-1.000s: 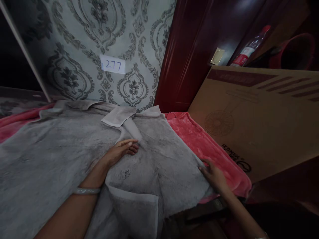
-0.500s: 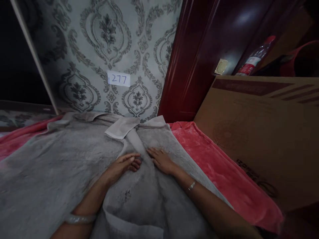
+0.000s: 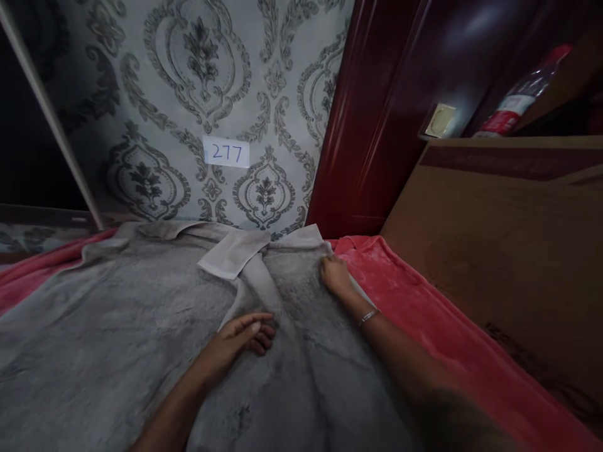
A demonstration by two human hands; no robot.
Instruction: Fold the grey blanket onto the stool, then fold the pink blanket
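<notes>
A grey plush blanket (image 3: 155, 301) lies spread before me, its far edge rumpled and a paler flap (image 3: 233, 252) folded over near the middle. My left hand (image 3: 247, 333) rests on or just above the central fold, index finger stretched out and the others loosely bent, with nothing in it. At the blanket's far right edge, close to the corner, is my right hand (image 3: 335, 274). Its fingers are curled closed on the grey cloth; the fingertips are hidden from me.
Red plush cloth (image 3: 400, 295) shows beneath the grey blanket on both sides. A large cardboard box (image 3: 509, 220) stands at the right, with a plastic bottle (image 3: 518, 103) behind its top edge. Patterned wall (image 3: 202, 69) and a dark red wooden panel (image 3: 367, 125) close off the back.
My right hand has moved forward and right from the middle fold to the far right edge, its fingers going from spread to curled. My left hand stays by the fold. The view has shifted slightly.
</notes>
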